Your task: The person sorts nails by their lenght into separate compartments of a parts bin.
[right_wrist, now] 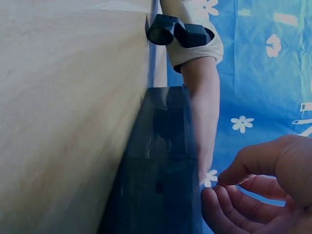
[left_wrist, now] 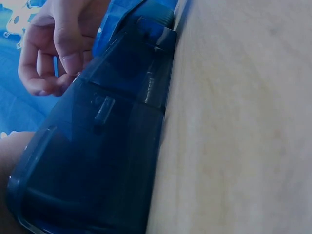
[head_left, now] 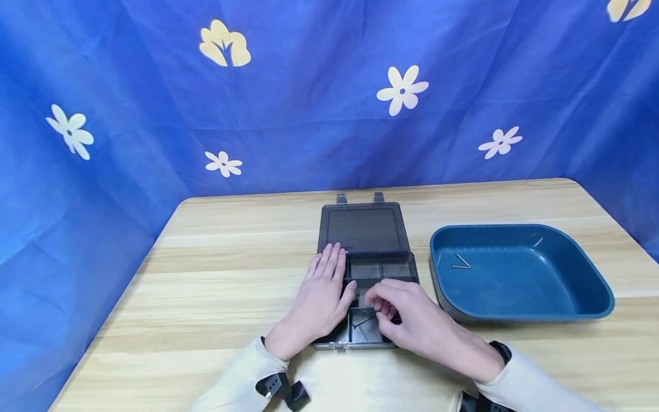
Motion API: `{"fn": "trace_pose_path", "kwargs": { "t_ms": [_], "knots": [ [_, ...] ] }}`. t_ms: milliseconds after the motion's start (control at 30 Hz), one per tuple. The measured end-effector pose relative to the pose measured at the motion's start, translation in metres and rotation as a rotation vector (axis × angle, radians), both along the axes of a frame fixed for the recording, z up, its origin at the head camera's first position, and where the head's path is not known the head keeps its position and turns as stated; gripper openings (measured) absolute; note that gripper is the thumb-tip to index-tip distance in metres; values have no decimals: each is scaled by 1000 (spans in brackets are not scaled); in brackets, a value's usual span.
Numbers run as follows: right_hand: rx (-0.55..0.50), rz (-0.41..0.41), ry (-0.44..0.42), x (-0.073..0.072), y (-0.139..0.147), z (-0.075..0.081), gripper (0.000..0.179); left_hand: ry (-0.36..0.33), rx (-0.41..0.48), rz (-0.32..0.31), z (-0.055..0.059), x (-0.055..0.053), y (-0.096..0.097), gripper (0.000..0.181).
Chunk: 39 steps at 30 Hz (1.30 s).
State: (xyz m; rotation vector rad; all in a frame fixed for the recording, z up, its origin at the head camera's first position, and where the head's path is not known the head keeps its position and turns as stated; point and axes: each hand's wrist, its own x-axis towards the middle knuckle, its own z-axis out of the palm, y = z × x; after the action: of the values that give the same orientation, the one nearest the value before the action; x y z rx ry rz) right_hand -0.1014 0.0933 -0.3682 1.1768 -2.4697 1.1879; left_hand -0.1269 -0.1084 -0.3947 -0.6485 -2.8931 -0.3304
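A dark, see-through compartment box (head_left: 365, 269) lies open in the middle of the wooden table (head_left: 216, 274), its lid folded flat away from the person. The left hand (head_left: 319, 300) rests flat on the box's left edge, fingers (head_left: 332, 257) straight and close together, reaching onto the lid. The right hand (head_left: 412, 317) hovers over the near compartments with its fingers (head_left: 378, 297) curled and thumb meeting the fingertips; it may be pinching a small nail, though nothing between them is plainly visible. A few nails (head_left: 362, 320) lie in the near compartment. Just right of the box sits a blue tray (head_left: 592, 286) with a few nails (head_left: 460, 263) inside
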Motion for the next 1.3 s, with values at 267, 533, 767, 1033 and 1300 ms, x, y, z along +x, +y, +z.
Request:
{"fn": "trace_pose_path", "kwargs": {
  "t_ms": [267, 533, 767, 1033, 1300],
  "knots": [
    [1, -141, 122, -14, 40, 9, 29, 12, 2, -12, -2, 0, 1, 61],
    [129, -377, 168, -34, 96, 20, 24, 13, 0, -15, -2, -1, 1, 61],
    [174, -430, 193, -48, 126, 15, 23, 7, 11, -13, -3, -1, 0, 61],
    [237, -464, 193, -60, 139, 8, 21, 13, -1, -6, -2, -1, 0, 61],
    [322, -472, 89, -69, 139, -2, 17, 19, -1, -7, 0, 0, 0, 61]
  ]
}}
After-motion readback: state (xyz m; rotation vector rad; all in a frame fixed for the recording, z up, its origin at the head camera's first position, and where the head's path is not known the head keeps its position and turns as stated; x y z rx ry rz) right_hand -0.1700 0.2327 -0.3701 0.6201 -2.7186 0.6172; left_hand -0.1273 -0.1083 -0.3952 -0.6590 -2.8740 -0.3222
